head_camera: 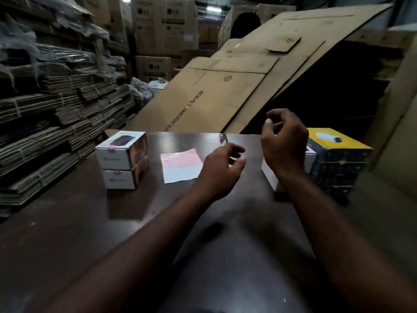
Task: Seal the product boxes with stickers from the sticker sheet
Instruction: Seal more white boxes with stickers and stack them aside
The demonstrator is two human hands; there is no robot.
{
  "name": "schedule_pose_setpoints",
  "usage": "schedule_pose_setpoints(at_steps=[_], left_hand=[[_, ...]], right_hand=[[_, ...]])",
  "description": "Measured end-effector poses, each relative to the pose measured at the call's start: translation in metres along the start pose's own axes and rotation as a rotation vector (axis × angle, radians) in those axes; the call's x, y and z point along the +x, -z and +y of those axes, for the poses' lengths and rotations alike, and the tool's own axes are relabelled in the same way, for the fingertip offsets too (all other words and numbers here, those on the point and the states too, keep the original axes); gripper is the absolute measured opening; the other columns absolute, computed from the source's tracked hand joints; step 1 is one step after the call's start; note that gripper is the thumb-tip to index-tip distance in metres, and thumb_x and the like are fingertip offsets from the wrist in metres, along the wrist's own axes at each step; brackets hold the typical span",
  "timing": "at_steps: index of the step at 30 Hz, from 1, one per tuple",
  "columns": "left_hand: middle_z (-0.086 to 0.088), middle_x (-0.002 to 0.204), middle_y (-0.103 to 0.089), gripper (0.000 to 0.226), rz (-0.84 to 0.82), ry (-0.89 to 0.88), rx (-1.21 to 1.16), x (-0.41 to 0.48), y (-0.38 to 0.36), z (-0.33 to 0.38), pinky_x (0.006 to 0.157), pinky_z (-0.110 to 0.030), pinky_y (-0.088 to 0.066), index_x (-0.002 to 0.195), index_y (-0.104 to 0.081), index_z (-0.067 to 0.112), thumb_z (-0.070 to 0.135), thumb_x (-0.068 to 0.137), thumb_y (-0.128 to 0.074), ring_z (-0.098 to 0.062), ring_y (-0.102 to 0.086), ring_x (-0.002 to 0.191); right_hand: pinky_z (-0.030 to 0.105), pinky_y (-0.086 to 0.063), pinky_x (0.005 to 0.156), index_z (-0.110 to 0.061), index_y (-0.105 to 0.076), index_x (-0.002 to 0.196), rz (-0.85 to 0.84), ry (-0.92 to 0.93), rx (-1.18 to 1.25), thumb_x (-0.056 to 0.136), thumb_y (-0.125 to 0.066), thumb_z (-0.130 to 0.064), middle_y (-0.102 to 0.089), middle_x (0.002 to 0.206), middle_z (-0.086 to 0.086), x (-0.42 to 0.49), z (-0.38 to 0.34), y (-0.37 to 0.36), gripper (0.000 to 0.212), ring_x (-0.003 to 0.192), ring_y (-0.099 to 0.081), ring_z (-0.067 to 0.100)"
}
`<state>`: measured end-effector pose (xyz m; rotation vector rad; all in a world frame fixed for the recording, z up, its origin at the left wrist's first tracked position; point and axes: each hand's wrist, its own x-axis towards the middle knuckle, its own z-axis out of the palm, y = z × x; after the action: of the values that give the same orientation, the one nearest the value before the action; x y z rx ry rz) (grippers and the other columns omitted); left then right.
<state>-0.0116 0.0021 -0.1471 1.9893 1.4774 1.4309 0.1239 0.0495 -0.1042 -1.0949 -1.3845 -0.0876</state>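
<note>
The dark glossy table (90, 222) is carrying the work. Beyond the sticker sheet (180, 164) a large flattened cardboard panel (214, 93) is leaning, and tied cardboard bundles (45, 109) are piling up far to its left. The sheet is lying flat, with pink stickers in rows on its far part and its near part bare. Two stacked product boxes (119, 161) are standing to its left. The left hand (222, 168) is hovering just right of the sheet, loosely curled and empty. The right hand (284, 143) is hanging further right, fingers curled; whether it is holding anything is undeterminable.
</note>
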Motion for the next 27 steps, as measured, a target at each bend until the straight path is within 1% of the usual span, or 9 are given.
schedule_pose_setpoints(at_steps=[4,9,12,15,18,21,23,25,27], left_hand=[[0.000,0.124,-0.067,0.035,-0.101,0.117,-0.043,0.013,-0.042,0.017,0.085,-0.021,-0.045,0.130,-0.060,0.017,0.029,0.096,-0.058,-0.011,-0.065,0.106],[-0.006,0.118,-0.069,0.030,-0.137,0.255,-0.142,0.024,-0.073,0.019,0.081,-0.031,-0.046,0.120,-0.062,0.017,0.031,0.095,-0.052,-0.023,-0.064,0.108],[-0.010,0.110,-0.070,0.030,-0.126,0.296,-0.189,0.026,-0.080,0.014,0.085,-0.038,-0.050,0.113,-0.063,0.017,0.035,0.092,-0.051,-0.030,-0.065,0.106],[-0.001,0.116,-0.070,0.040,-0.130,0.329,-0.284,0.025,-0.081,0.010,0.095,-0.043,-0.053,0.120,-0.064,0.023,0.040,0.086,-0.054,-0.022,-0.064,0.111],[0.002,0.125,-0.067,0.049,-0.098,0.359,-0.420,0.027,-0.080,0.010,0.102,-0.046,-0.049,0.124,-0.063,0.022,0.039,0.079,-0.051,-0.015,-0.061,0.115],[-0.002,0.116,-0.069,0.030,-0.005,0.429,-0.515,0.030,-0.076,0.005,0.096,-0.045,-0.052,0.107,-0.064,0.026,0.037,0.081,-0.053,-0.020,-0.063,0.110],[-0.005,0.109,-0.069,0.010,0.051,0.490,-0.634,0.029,-0.069,0.004,0.086,-0.039,-0.053,0.099,-0.063,0.024,0.025,0.095,-0.055,-0.022,-0.064,0.105],[-0.004,0.100,-0.068,0.018,0.068,0.555,-0.775,0.029,-0.065,0.000,0.080,-0.035,-0.052,0.098,-0.063,0.019,0.014,0.102,-0.047,-0.017,-0.063,0.095],[-0.002,0.100,-0.069,0.021,0.064,0.585,-0.846,0.030,-0.063,-0.001,0.082,-0.035,-0.052,0.106,-0.064,0.013,0.012,0.104,-0.043,-0.016,-0.064,0.096]], right_hand=[[0.046,-0.037,0.097,-0.013,-0.062,0.116,-0.173,-0.182,-0.504,0.089,-0.055,-0.040,-0.061,0.121,0.014,0.008,0.026,0.011,0.039,0.117,-0.053,0.036],[0.051,-0.029,0.105,-0.012,-0.058,0.122,-0.253,-0.219,-0.588,0.088,-0.054,-0.043,-0.058,0.129,0.015,0.004,0.036,0.001,0.046,0.126,-0.049,0.035],[0.051,-0.029,0.104,-0.011,-0.057,0.121,-0.244,-0.224,-0.568,0.089,-0.052,-0.043,-0.058,0.129,0.015,0.005,0.037,0.001,0.046,0.124,-0.050,0.034],[0.050,-0.035,0.101,-0.010,-0.059,0.120,-0.237,-0.233,-0.519,0.090,-0.053,-0.044,-0.059,0.124,0.016,0.007,0.037,0.002,0.046,0.118,-0.053,0.036],[0.044,-0.043,0.097,-0.012,-0.064,0.112,-0.193,-0.284,-0.291,0.090,-0.057,-0.043,-0.066,0.116,0.012,0.014,0.030,0.005,0.039,0.112,-0.059,0.033],[0.028,-0.046,0.083,-0.013,-0.071,0.100,-0.151,-0.364,-0.027,0.088,-0.065,-0.028,-0.072,0.101,0.004,0.021,0.027,0.009,0.020,0.100,-0.066,0.023],[0.025,-0.047,0.081,-0.014,-0.071,0.099,-0.132,-0.403,0.078,0.084,-0.069,-0.017,-0.069,0.092,0.000,0.021,0.032,0.010,0.015,0.094,-0.067,0.019],[0.024,-0.051,0.079,-0.013,-0.070,0.103,-0.176,-0.432,0.117,0.081,-0.071,-0.009,-0.067,0.091,-0.001,0.016,0.039,0.007,0.022,0.090,-0.067,0.017],[0.021,-0.048,0.075,-0.009,-0.068,0.111,-0.247,-0.474,0.138,0.082,-0.072,-0.008,-0.067,0.098,0.002,0.009,0.045,0.002,0.030,0.089,-0.063,0.014]])
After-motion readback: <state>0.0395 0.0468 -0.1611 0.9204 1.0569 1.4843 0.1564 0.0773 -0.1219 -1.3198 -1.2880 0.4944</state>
